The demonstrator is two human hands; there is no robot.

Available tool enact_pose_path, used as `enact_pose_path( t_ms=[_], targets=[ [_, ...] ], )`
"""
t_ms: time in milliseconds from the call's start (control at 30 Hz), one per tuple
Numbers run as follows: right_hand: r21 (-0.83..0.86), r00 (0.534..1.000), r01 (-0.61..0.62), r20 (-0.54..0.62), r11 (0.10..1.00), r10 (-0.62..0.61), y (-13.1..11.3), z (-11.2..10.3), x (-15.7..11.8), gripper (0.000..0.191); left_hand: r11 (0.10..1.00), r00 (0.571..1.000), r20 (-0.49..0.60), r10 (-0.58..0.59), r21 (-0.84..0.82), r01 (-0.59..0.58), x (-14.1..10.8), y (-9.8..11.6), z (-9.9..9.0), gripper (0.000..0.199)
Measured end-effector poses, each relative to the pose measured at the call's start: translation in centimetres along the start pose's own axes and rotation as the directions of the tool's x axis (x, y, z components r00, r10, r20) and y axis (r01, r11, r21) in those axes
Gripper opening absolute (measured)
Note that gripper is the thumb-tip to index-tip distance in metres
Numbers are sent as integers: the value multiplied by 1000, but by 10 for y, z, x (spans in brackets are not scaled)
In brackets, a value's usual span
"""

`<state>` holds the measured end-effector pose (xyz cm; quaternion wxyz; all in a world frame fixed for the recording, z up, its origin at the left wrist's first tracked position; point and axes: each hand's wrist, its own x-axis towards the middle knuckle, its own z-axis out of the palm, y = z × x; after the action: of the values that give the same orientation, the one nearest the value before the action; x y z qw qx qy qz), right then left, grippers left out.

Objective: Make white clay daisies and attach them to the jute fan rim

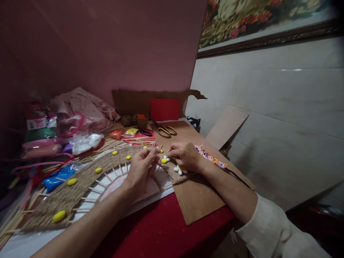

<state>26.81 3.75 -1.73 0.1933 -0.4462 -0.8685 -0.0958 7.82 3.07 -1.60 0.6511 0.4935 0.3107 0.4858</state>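
A curved band of brown twine woven over thin sticks (60, 195) arches across the table, dotted with yellow oval pieces (72, 181). My left hand (142, 168) is above the band's middle, thumb and fingers pinched together on something too small to make out. Just to the right, my right hand (185, 156) is also pinched over the band's right part, what it holds being unclear. White petals surround a yellow centre (164, 161) between the hands, and another white-petalled flower (180, 170) lies beneath my right hand.
Gold-handled scissors (164, 131) rest on a brown board (199, 200). Bags of coloured clay, including a blue one (58, 178), and loose sticks lie at the left. A red card (165, 109) stands at the back. Red cloth (161, 229) covers the near edge.
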Motion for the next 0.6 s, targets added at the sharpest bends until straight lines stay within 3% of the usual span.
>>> enact_pose_path(
  t_ms=[233, 433, 600],
  targets=[
    [2, 998, 59, 5, 998, -59, -1, 4, 1, 37, 1000, 1000, -3, 4, 8, -4, -1, 0, 1, 26],
    [32, 999, 3, -50, 999, -1, 0, 1, 1, 21, 1000, 1000, 2, -9, 9, 9, 1, 0, 0, 24],
    [32, 1000, 6, -21, 999, -6, 0, 0, 0, 22, 1000, 1000, -2, -13, 3, 13, 1, 0, 1, 26]
  ],
)
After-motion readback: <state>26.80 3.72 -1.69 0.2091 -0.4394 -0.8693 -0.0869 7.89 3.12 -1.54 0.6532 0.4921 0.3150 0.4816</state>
